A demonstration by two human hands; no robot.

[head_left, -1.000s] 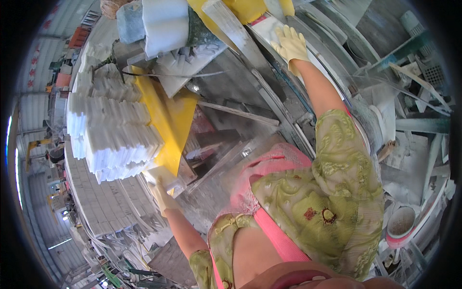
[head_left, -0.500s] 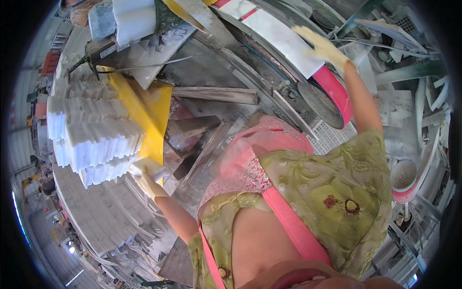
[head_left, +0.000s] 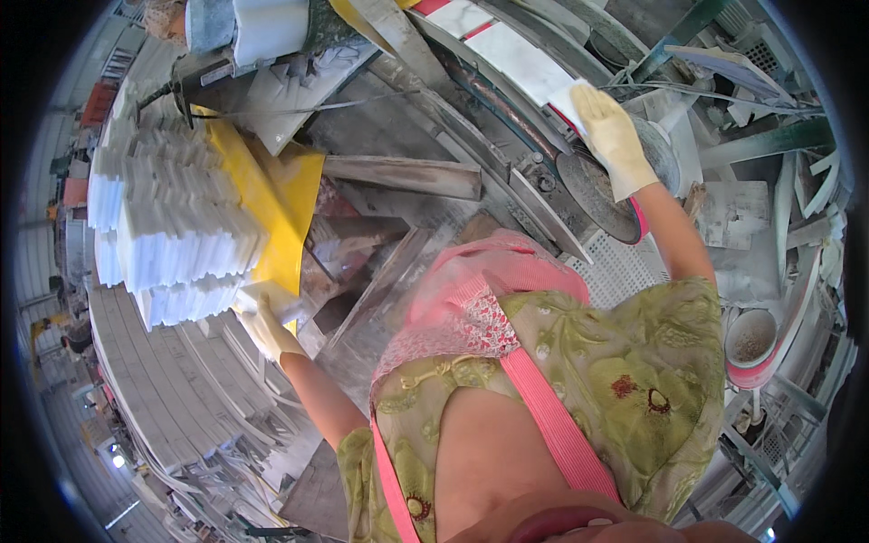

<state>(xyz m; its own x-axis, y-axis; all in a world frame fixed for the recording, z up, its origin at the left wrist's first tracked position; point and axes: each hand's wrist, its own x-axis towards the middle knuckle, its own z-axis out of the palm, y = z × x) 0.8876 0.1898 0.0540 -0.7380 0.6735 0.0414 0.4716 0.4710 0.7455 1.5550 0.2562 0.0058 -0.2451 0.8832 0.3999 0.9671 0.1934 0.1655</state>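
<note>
Both my hands wear pale cream gloves. My left hand [head_left: 262,331] is closed on a white stone tile [head_left: 270,299], with the fingers partly hidden behind it. That tile is beside the lower end of a tall stack of white tiles [head_left: 186,231]. My right hand [head_left: 610,136] lies with fingers stretched out at the near end of a white marbled tile [head_left: 516,61]. The tile rests on a curved red belt [head_left: 644,220], and my glove covers part of both. Farther along the belt lies another white tile [head_left: 459,16].
A yellow sheet [head_left: 285,208] hangs beside the stack. Wooden boards [head_left: 403,175] and a metal beam lie between the stack and the belt machine. Grey slabs [head_left: 172,362] are at the left, a white bucket [head_left: 750,338] at the right, and stone offcuts lie around.
My right hand has come down from above the belt onto the tile's near end. The tiles on the belt have shifted up and away. My left hand stays at the tile by the stack.
</note>
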